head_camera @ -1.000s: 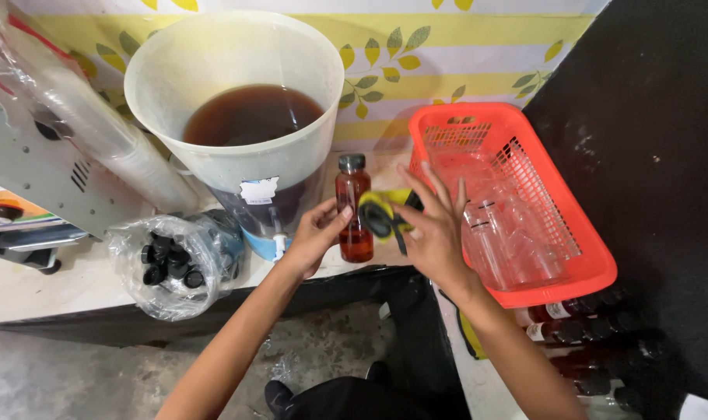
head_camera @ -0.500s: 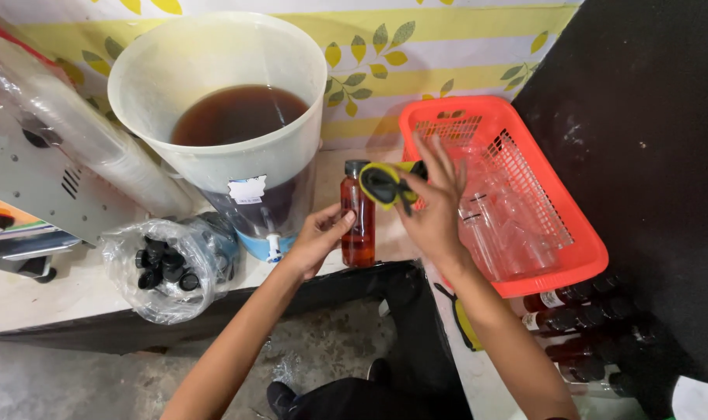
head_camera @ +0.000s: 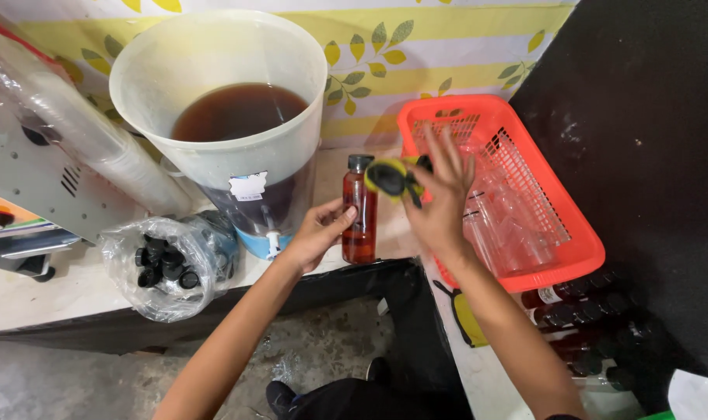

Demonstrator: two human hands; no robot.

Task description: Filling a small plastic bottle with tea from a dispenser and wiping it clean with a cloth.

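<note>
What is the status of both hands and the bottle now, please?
Left hand grips small bottle of dark liquid, upright. Right hand holds yellow-black tool at bottle top. Nothing blocks it.

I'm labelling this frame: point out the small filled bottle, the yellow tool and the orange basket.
small filled bottle [head_camera: 359, 214], head view, its middle.
yellow tool [head_camera: 387, 177], head view, its round head.
orange basket [head_camera: 583, 247], head view, right rim.

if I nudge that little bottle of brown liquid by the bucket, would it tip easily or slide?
The small bottle is tall and narrow on a small base, so it would probably tip rather than slide. It looks nearly full, so likely heavy for its size. The left hand steadies its side; if it is wet, which I cannot tell, it may be slippery.
</note>
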